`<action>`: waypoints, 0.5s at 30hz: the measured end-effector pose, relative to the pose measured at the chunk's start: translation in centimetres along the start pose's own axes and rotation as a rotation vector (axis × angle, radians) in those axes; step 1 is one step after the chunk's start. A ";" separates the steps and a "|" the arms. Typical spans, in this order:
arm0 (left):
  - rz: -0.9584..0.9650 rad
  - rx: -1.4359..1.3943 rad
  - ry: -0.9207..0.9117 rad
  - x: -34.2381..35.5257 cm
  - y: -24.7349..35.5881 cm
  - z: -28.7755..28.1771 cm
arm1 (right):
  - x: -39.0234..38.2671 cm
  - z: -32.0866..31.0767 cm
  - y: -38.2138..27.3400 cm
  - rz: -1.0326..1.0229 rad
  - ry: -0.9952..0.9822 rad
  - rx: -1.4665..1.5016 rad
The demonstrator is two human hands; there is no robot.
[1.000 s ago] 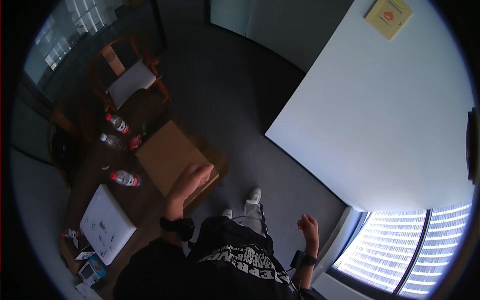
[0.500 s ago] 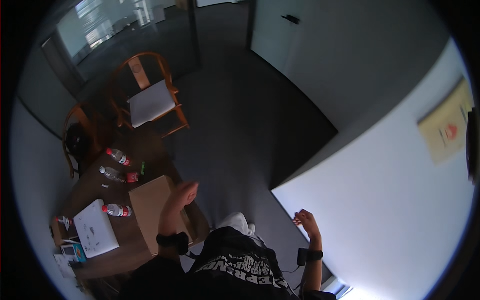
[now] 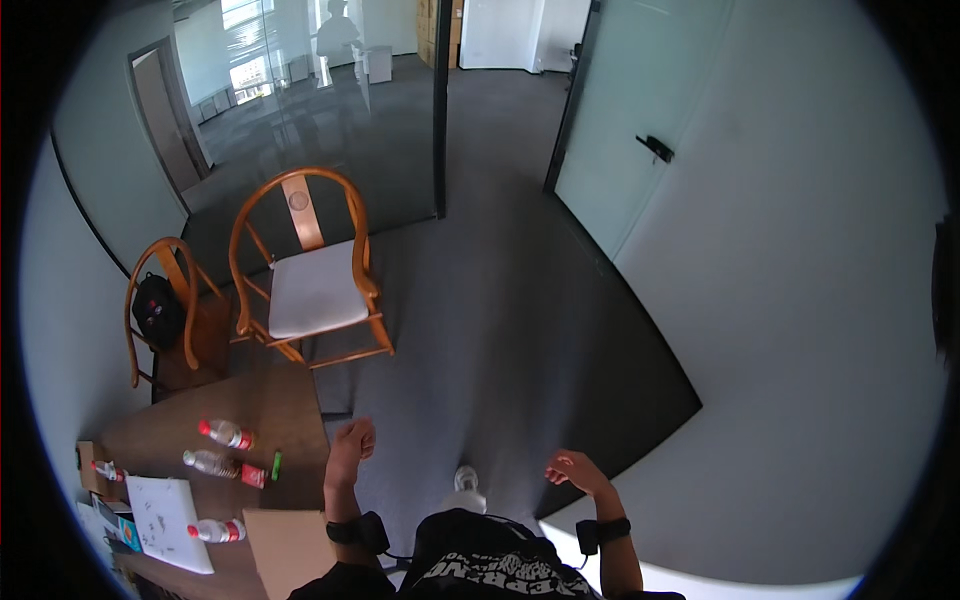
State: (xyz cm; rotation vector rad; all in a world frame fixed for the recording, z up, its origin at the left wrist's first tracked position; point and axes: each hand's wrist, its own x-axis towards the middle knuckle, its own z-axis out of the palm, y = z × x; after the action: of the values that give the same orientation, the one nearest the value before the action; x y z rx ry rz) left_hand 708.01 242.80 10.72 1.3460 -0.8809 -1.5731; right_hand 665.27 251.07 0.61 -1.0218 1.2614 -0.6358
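My left hand (image 3: 351,443) hangs in the air beside the table's right edge, with the fingers curled in and nothing seen in them. Over the floor on the other side, my right hand (image 3: 578,472) is empty, its fingers loosely bent and a little apart. A black band with a small box sits on each wrist. Nearest to my left hand is the brown cardboard box (image 3: 282,548) on the dark wooden table (image 3: 290,405); neither hand touches it.
Several plastic bottles, one a red-capped bottle (image 3: 228,434), lie on the table by a small red pack (image 3: 254,475), a green item (image 3: 277,466) and a flat white box (image 3: 166,522). Ahead stand a cushioned wooden chair (image 3: 318,290), a chair holding a black backpack (image 3: 157,310), and a glass door (image 3: 640,110).
My view has tilted up and forward, so the chairs, doorway and glass wall show more fully. The table has shifted down in view. Both hands stay raised and empty.
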 end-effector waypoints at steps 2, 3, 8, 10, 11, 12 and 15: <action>0.048 0.045 -0.009 5.2 1.9 2.1 | 2.0 -3.2 -2.2 0.020 0.135 0.193; 0.088 0.105 -0.031 7.5 3.1 3.0 | 2.9 -5.1 -2.7 0.018 0.126 0.193; 0.093 0.185 -0.213 18.2 8.4 10.5 | 9.1 -13.8 -4.3 0.139 0.445 0.304; 0.014 0.234 -0.281 23.4 9.4 12.7 | 12.1 -17.0 -5.7 0.136 0.483 0.359; 0.018 0.236 -0.275 25.9 10.1 13.8 | 14.0 -18.7 -6.3 0.139 0.525 0.410; 0.055 0.267 -0.262 28.5 11.4 15.2 | 16.1 -20.6 -7.3 0.140 0.551 0.415; 0.087 0.301 -0.210 36.1 14.2 17.5 | 23.5 -26.6 -10.6 0.163 0.624 0.397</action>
State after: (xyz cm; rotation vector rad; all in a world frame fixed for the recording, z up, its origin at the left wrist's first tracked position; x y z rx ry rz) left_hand 691.39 203.62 13.04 1.3408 -1.3318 -1.5785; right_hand 646.56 219.16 -0.38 -0.3883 1.6465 -1.0757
